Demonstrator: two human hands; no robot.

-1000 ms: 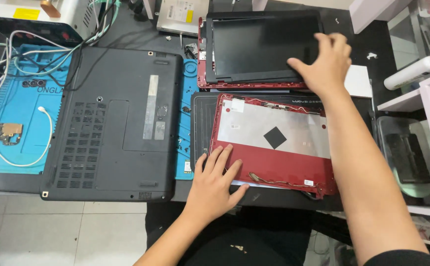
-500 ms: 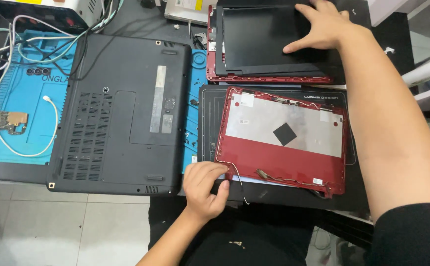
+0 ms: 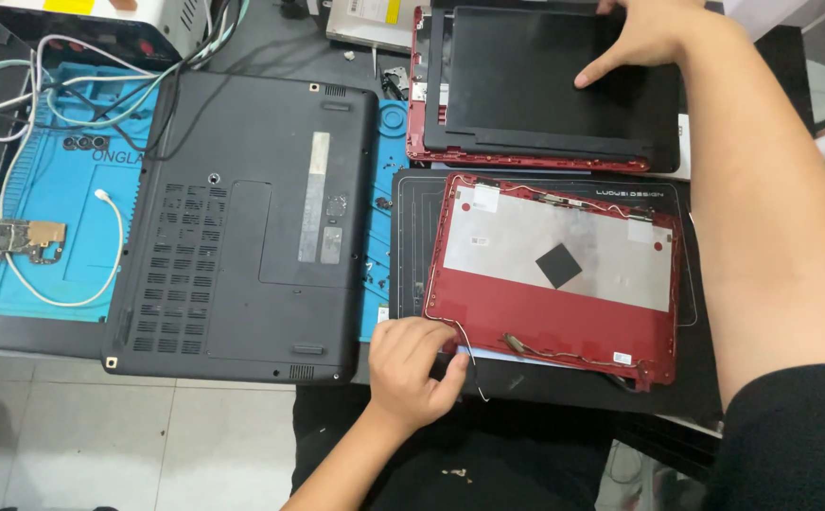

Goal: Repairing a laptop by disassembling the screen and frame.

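A red laptop lid shell [image 3: 564, 322], inner side up with a silver foil sheet and a small black square, lies on a black mat [image 3: 412, 237]. My left hand [image 3: 414, 367] curls at the shell's near left corner, fingers pinching a thin wire [image 3: 469, 355] that runs off its edge. Farther back, a black screen panel [image 3: 535, 85] rests in a red frame [image 3: 418, 104]. My right hand [image 3: 641, 36] lies flat on that panel's far right part, index finger stretched out.
A black laptop [image 3: 242, 227] lies bottom up to the left, partly on a blue work mat [image 3: 62, 218] with a white cable and a small circuit board [image 3: 25, 237]. Cables and a white box sit at the back left. Grey floor tiles show below the table edge.
My left hand went from flat on the red shell's corner to curled around the wire. My right hand slid farther back along the black panel. The camera moved in closer.
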